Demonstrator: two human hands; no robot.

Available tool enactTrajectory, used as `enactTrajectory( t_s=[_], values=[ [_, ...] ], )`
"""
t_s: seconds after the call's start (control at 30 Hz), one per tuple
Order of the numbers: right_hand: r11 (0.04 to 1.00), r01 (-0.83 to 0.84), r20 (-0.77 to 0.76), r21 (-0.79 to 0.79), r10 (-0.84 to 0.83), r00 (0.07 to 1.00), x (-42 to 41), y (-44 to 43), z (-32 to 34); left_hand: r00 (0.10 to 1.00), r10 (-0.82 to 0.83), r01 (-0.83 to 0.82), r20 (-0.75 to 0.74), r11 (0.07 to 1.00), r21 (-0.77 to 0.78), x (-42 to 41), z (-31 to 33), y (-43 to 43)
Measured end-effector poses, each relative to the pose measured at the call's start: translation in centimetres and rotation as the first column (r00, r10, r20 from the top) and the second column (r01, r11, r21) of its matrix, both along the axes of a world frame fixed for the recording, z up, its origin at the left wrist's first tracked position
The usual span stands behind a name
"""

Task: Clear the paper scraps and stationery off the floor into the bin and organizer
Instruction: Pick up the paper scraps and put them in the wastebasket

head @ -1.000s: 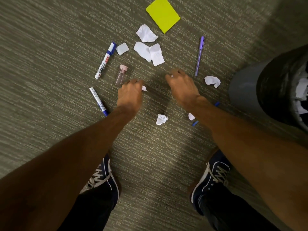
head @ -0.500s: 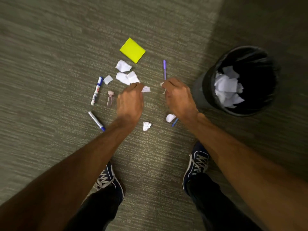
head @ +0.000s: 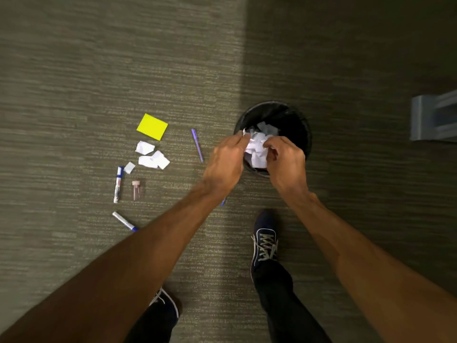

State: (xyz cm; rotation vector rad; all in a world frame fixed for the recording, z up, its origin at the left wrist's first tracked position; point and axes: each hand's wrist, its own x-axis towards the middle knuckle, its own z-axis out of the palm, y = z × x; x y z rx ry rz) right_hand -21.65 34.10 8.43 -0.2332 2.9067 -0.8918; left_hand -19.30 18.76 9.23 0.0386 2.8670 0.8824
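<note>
My left hand hovers over the near rim of the black bin and pinches a small white paper scrap. My right hand is beside it above the bin, fingers pinched together, seemingly on a scrap that blends with the crumpled paper inside. On the carpet to the left lie white paper scraps, a yellow sticky pad, a purple pen, two blue-and-white markers and a pink-capped tube.
A grey organizer sits at the far right edge. A blue pen tip peeks out from under my left forearm. My shoes stand on the carpet near the bin.
Both hands rose from the floor and swung right to above the bin, each carrying a scrap. The view pulled back and the organizer came into sight.
</note>
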Motion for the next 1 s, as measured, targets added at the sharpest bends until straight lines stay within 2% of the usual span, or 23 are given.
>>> enactTrajectory(
  t_s=[0.13, 0.27, 0.4, 0.53, 0.67, 0.77, 0.9, 1.0],
  values=[
    [0.993, 0.12, 0.076, 0.008, -0.12, 0.99, -1.4, 2.3, -0.8, 0.992, -0.113, 0.115, 0.062, 0.993, -0.028, -2.1, -1.5, 2.3],
    [0.972, 0.236, 0.186, -0.012, -0.23, 0.955, -2.4, 3.2, -2.7, 0.979, -0.152, 0.162, 0.136, 0.984, -0.069, -3.6, -3.5, 4.1],
    [0.968, 0.24, 0.26, -0.072, -0.214, 0.942, -3.1, 3.8, -4.1, 0.952, -0.208, 0.233, 0.222, 0.968, -0.092, -5.0, -5.2, 5.6],
    [0.98, 0.182, 0.246, -0.083, -0.157, 0.956, -3.9, 3.9, -4.9, 0.938, -0.221, 0.245, 0.267, 0.968, -0.056, -5.8, -6.2, 6.6],
    [0.988, 0.14, 0.209, -0.068, -0.123, 0.97, -4.1, 4.2, -4.5, 0.97, -0.154, 0.16, 0.19, 0.987, -0.019, -5.0, -5.9, 7.0],
    [0.995, 0.092, 0.115, -0.041, -0.086, 0.99, -3.5, 4.5, -3.7, 0.994, -0.061, 0.058, 0.095, 0.998, 0.038, -4.1, -4.9, 5.9],
    [0.994, -0.071, -0.029, -0.089, 0.068, 0.997, -1.3, 3.3, -2.5, 0.994, 0.105, -0.106, 0.016, 0.994, 0.042, -2.1, -4.1, 1.9],
    [0.972, -0.199, -0.077, -0.122, 0.191, 0.979, 1.7, 1.3, -2.7, 0.955, 0.292, -0.294, 0.051, 0.956, 0.028, 1.4, -5.1, -2.4]
  ],
)
